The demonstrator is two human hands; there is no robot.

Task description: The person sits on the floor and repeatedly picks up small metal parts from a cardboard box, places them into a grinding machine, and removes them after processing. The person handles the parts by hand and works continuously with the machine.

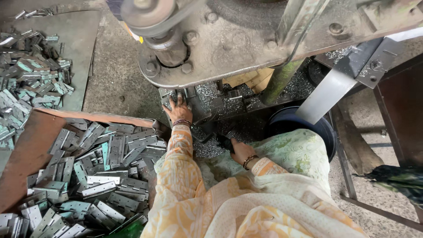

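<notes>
My left hand (177, 110) reaches forward onto the bed of a grimy press machine (229, 44), fingers spread over a small metal hinge piece (166, 93) at the die. My right hand (240, 150) is lower, near my lap, closed around a dark handle or lever (224, 142) beside a heap of metal shavings (207, 147). Both wrists wear bangles, and orange patterned sleeves cover my arms. What lies under the left palm is hidden.
A rusty tray (26, 150) at my left holds several flat grey metal hinges (101, 176). Another pile of hinges (31, 75) lies on a sheet at the far left. A dark round bucket (328, 132) and a metal frame (348, 180) stand at the right.
</notes>
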